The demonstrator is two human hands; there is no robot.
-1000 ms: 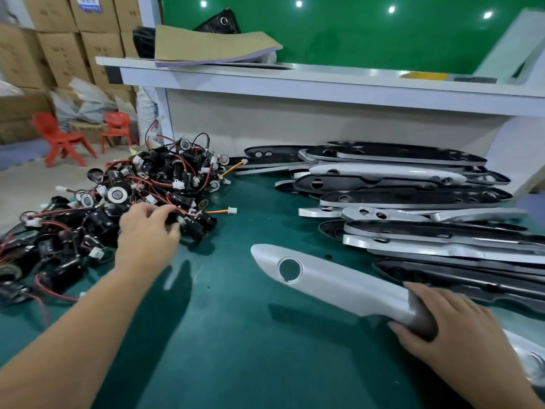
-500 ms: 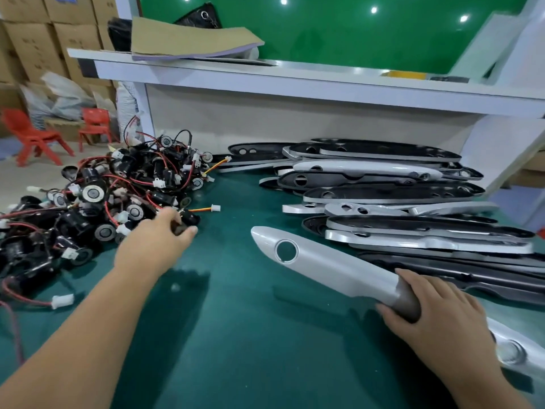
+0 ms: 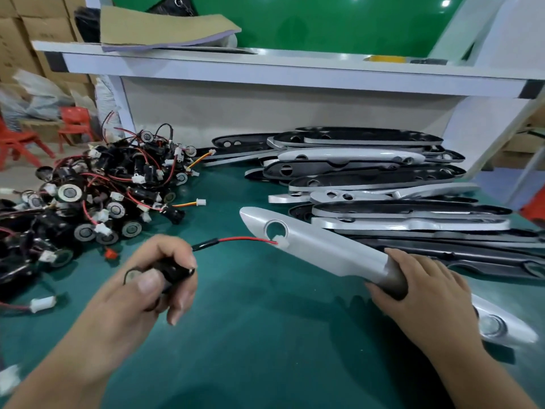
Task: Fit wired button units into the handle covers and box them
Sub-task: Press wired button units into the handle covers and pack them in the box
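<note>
Fingers of my left hand [image 3: 153,286], nearest me, are curled with the thumb round the black body of one button unit [image 3: 174,268], held above the green mat [image 3: 265,335]. My right hand [image 3: 424,290] wraps the dark end of the silver handle cover [image 3: 324,249], its tip pointing toward the pile.

Between the hands, the unit's red wire [image 3: 244,239] runs to its white connector [image 3: 280,242]. The connector sits at the lower rim of the cover's round hole [image 3: 275,228]; I can't tell whether it is through.

Step in hand, as I judge it: connector first, wire after, body seated last. Hold the cover steady, turn the connector lengthwise to the hole, feed slack, never tug.

Farther out: tangled pile of units [image 3: 97,196] left, stacked covers [image 3: 383,187] right. Boxing not yet begun for this one.
</note>
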